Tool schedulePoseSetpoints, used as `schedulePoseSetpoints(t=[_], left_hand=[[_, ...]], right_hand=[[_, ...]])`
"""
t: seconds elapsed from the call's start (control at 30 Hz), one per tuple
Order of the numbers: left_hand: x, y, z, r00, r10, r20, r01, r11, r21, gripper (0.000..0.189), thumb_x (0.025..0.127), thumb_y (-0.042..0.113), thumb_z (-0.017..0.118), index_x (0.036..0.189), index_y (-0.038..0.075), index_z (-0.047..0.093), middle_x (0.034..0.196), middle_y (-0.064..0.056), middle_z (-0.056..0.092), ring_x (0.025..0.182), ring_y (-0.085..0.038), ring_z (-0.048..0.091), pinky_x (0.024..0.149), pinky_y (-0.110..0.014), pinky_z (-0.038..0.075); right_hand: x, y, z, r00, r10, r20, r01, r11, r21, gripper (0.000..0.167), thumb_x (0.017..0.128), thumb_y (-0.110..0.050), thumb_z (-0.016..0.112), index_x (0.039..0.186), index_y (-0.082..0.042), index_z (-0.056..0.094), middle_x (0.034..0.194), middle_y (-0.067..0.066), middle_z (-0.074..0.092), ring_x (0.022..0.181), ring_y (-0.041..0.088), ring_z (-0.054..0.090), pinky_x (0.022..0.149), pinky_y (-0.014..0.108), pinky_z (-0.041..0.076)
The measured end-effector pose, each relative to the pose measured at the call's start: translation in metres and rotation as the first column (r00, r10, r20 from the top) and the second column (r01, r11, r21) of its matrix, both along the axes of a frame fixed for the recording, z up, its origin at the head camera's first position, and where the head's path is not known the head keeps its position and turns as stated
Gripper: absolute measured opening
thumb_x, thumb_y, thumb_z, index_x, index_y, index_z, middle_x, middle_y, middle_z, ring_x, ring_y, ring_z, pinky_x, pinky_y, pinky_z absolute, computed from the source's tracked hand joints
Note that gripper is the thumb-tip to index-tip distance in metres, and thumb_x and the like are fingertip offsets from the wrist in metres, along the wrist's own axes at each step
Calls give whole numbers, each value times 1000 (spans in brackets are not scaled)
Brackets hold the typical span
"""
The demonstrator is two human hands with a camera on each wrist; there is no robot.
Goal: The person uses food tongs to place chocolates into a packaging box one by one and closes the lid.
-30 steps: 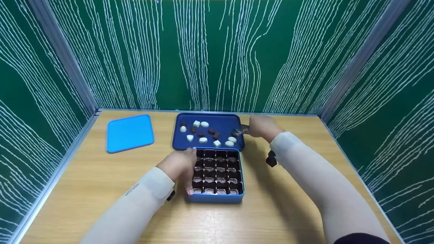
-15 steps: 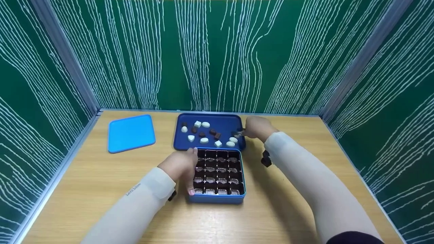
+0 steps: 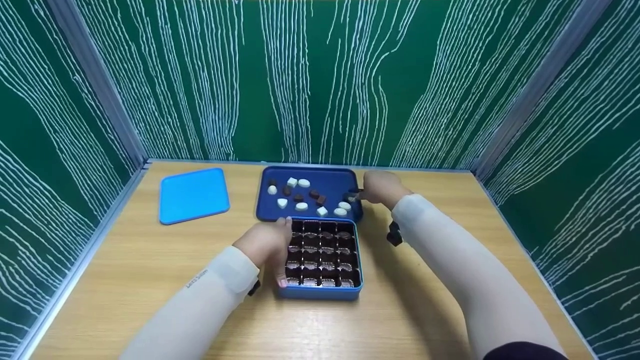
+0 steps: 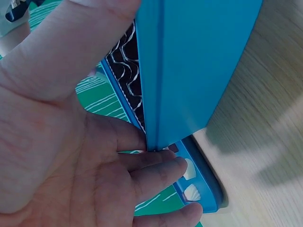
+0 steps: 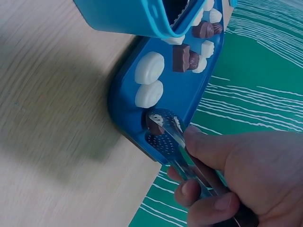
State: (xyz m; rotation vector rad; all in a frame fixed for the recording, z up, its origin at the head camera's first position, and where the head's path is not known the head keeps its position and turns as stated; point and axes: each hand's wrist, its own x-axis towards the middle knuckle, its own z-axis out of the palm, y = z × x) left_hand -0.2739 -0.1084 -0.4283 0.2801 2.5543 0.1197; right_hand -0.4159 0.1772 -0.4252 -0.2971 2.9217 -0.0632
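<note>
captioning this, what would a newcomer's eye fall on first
Probably the white-streaked green walls behind and beside the table. Then the blue box with dark compartments at centre, held by the left hand, and behind it the navy tray of white and brown pieces, where the right hand holds metal tongs.

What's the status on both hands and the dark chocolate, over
Left hand holding box at left side. Right hand gripping tongs, heads around dark chocolate at tray, firm hold unclear. Two white pieces close by, apparently not blocking.
</note>
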Motion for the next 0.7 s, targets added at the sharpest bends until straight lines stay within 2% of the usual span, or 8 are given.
schedulePoseSetpoints(t=[0.13,0.2,0.37,0.43,0.7], left_hand=[[-1,0,0,1000,12,2,-12,1000,6,168,60,43,110,182,5,1,192,-19,5,176,-45,20,141,-55,33],[-1,1,0,1000,-3,-6,3,1000,1,167,61,43,110,182,4,2,192,-21,7,176,-44,21,141,-54,33],[-2,2,-1,999,-44,-17,43,998,-35,166,62,48,110,182,2,4,191,-22,10,177,-40,21,142,-50,32],[-2,2,0,999,-38,-10,38,999,-39,167,62,48,109,182,2,3,191,-22,9,177,-40,19,143,-50,31],[-2,3,1,1000,-27,1,27,999,-36,167,62,47,109,182,3,1,191,-22,6,177,-42,18,143,-52,29]], right_hand=[[1,0,0,1000,-6,-4,6,1000,-8,40,107,-43,80,90,-8,70,80,0,57,76,22,55,72,39,48],[1,1,1,1000,-1,-13,0,1000,-7,40,108,-43,78,90,-8,71,82,1,58,78,22,55,73,41,51],[2,4,4,998,24,-65,-23,1000,11,49,108,-51,76,82,-12,62,82,1,56,78,23,54,74,46,55],[2,6,5,997,25,-72,-24,1000,11,52,107,-55,77,81,-14,59,82,1,57,78,23,53,75,47,55],[0,6,0,999,24,-39,-24,1000,-10,49,106,-53,77,85,-11,64,84,2,60,79,23,57,78,46,57]])
